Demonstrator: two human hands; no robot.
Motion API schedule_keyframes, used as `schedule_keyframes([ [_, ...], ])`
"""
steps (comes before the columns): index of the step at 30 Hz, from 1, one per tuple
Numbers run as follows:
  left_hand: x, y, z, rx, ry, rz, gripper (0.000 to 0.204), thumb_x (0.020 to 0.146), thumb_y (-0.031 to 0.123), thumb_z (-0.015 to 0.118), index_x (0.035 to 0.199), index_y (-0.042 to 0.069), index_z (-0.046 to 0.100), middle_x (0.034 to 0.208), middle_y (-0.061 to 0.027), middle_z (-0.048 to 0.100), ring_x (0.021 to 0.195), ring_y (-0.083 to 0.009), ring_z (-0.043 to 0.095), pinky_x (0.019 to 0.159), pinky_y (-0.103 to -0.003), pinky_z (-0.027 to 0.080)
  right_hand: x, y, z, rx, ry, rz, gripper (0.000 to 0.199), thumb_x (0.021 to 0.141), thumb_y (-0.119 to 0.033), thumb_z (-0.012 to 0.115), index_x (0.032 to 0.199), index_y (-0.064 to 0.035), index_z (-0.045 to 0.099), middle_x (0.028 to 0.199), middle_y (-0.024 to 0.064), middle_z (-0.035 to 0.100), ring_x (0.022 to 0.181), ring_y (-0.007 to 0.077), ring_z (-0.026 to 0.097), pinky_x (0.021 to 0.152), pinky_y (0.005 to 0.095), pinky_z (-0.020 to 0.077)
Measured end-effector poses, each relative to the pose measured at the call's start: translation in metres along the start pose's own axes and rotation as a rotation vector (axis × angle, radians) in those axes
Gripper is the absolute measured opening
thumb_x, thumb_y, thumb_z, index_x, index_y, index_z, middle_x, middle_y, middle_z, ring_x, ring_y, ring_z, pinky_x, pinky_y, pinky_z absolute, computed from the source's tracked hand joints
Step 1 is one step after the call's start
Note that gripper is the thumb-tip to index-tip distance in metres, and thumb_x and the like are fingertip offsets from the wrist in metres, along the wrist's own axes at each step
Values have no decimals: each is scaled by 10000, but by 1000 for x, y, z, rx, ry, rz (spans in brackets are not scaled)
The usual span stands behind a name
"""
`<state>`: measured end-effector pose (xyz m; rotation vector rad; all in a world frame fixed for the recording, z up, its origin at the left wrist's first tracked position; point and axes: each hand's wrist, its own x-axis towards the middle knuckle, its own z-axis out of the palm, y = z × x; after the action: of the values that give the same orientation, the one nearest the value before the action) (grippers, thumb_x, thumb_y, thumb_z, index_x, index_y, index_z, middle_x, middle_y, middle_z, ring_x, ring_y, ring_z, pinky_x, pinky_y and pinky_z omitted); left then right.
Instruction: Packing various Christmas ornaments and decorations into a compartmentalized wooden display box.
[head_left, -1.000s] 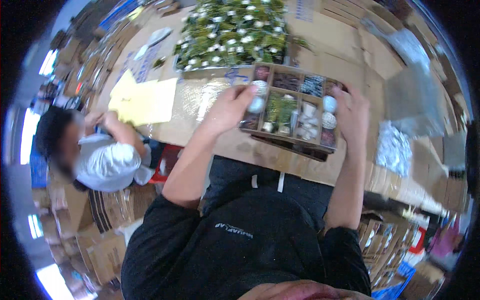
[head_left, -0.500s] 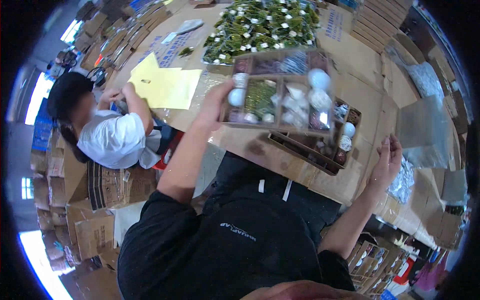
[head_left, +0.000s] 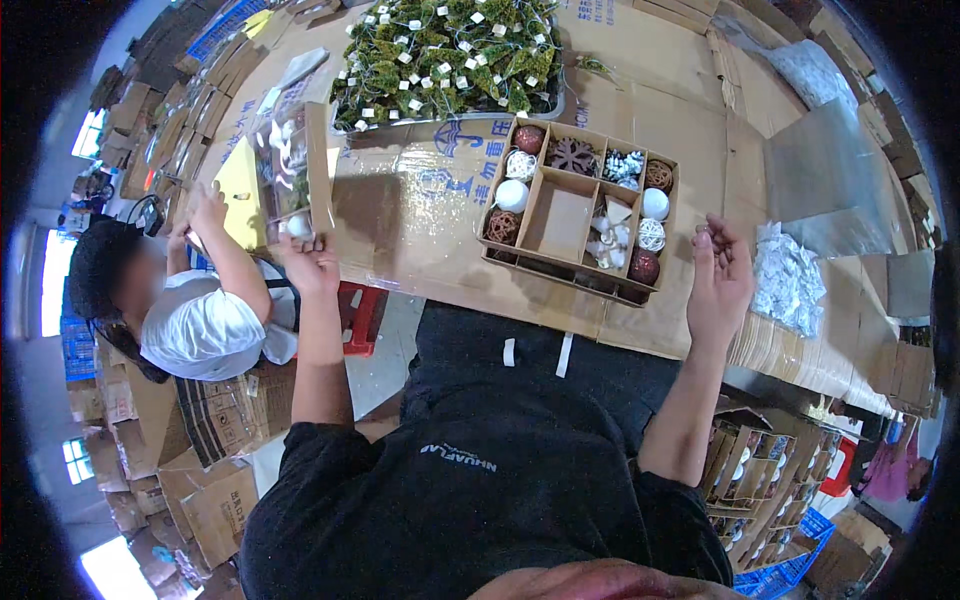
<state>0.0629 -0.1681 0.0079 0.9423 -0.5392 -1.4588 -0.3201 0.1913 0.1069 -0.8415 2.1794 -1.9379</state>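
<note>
At the left of the table, my left hand (head_left: 312, 264) grips the lower edge of a divided cardboard ornament box (head_left: 321, 180). That box is tilted on its side, and its contents are blurred. A second divided ornament box (head_left: 582, 267) lies flat near the table's front edge. Its compartments hold white balls (head_left: 511, 195), dark red glitter balls (head_left: 644, 266), brown woven balls (head_left: 501, 227), a brown snowflake (head_left: 573, 156) and white ornaments (head_left: 607, 240). One large compartment shows bare cardboard. My right hand (head_left: 722, 275) hovers right of this box, fingers loosely curled and apart, holding nothing.
A tray of green sprigs with white tabs (head_left: 450, 60) stands at the far side. Silvery-white packets (head_left: 788, 280) lie right, near a clear plastic sheet (head_left: 830, 195). A co-worker in a white shirt (head_left: 210, 325) sits left by yellow paper (head_left: 240, 195). More filled boxes (head_left: 765, 470) are stacked lower right.
My left hand has carried its box left, off the second box, which now shows fully. My right hand has shifted toward that box. The whole view has also turned.
</note>
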Motion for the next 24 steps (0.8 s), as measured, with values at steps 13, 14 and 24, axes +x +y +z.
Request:
schedule_keyframes([
  [13, -165, 25, 155, 1130, -805, 582, 107, 847, 120, 734, 871, 31, 678, 793, -19, 619, 660, -124, 577, 578, -249, 440, -7, 35, 5, -44, 66, 40, 227, 949, -95, 617, 1143, 23, 607, 976, 70, 639, 874, 106, 596, 779, 238, 488],
  [14, -184, 36, 174, 1251, -919, 660, 122, 843, 152, 740, 850, 42, 688, 809, -32, 634, 663, -145, 600, 578, -270, 457, -8, 39, 5, -84, 58, 86, 222, 951, -88, 614, 1138, 31, 605, 971, 69, 636, 872, 106, 592, 774, 239, 490],
  [24, -201, 11, 209, 2056, -1126, 676, 367, 835, 436, 702, 873, 76, 762, 856, -134, 679, 793, -319, 673, 708, -412, 533, -30, 152, -15, -497, 34, 111, 236, 937, -145, 642, 1121, -2, 604, 989, 152, 677, 906, 231, 642, 823, 345, 495],
])
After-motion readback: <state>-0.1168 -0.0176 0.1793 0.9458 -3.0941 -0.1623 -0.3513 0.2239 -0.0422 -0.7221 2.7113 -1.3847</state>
